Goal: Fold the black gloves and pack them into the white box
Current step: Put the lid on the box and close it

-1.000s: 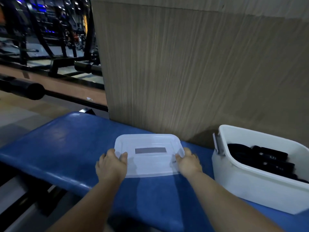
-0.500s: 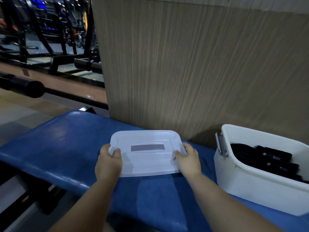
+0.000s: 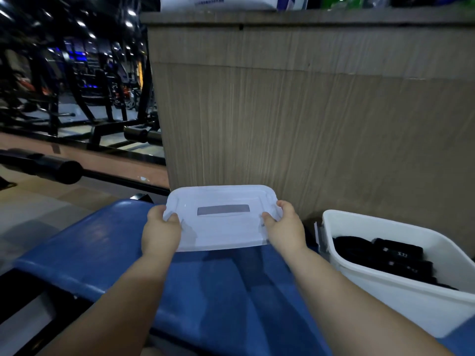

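At frame centre, the left grip [image 3: 160, 233] and right grip [image 3: 285, 231] hold a translucent lid [image 3: 221, 227] by its short edges over the blue surface [image 3: 102, 247]. At lower right, the white box [image 3: 385, 291] contains black gloves [image 3: 385, 258].

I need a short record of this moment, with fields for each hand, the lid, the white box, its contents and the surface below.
left hand: grips the left edge of the clear lid
right hand: grips the right edge of the clear lid
clear lid: held over the blue bench, not on the box
white box: open, on the bench, right of the lid
black gloves: inside the white box
behind: wood-grain panel
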A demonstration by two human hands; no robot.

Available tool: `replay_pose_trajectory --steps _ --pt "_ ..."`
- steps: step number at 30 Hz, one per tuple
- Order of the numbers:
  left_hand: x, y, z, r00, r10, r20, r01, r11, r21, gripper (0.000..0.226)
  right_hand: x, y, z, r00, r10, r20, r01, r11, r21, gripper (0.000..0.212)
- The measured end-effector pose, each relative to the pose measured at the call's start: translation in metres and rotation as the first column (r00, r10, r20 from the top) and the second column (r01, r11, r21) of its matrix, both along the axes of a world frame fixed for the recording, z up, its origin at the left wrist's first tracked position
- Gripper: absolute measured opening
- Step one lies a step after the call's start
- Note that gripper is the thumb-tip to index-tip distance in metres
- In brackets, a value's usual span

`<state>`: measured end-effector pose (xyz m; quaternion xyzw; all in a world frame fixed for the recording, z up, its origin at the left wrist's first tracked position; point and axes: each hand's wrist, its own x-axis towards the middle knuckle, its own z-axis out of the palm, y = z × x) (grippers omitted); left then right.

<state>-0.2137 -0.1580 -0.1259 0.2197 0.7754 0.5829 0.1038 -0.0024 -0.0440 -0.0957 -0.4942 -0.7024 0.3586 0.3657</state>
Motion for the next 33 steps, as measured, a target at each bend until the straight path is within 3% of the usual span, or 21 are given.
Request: replay_pose_trajectory --steps 8,16,25,33 --pt "0.043 0.011 0.053 0.997 -0.061 -0.042 0.063 0.997 0.045 0.038 0.052 -0.004 0.05 0.997 -0.073 -0.032 0.075 0.995 0.07 0.054" --pt "0.14 0.042 0.088 0.972 -0.212 -0.097 0.217 0.975 0.043 0.04 0.155 0.002 0.08 0.97 -0.238 -0.054 0.242 0.966 0.093 0.054" --pt "0.25 0.091 0.076 0.876 -0.479 -0.056 0.481 0.877 0.01 0.037 0.277 0.018 0.068 0.891 -0.453 0.021 0.453 0.891 0.013 0.053" --pt "0.287 0.114 0.052 0.832 -0.551 -0.06 0.546 0.833 -0.09 0.047 0.315 0.033 0.041 0.858 -0.508 0.073 0.511 0.858 -0.041 0.05"
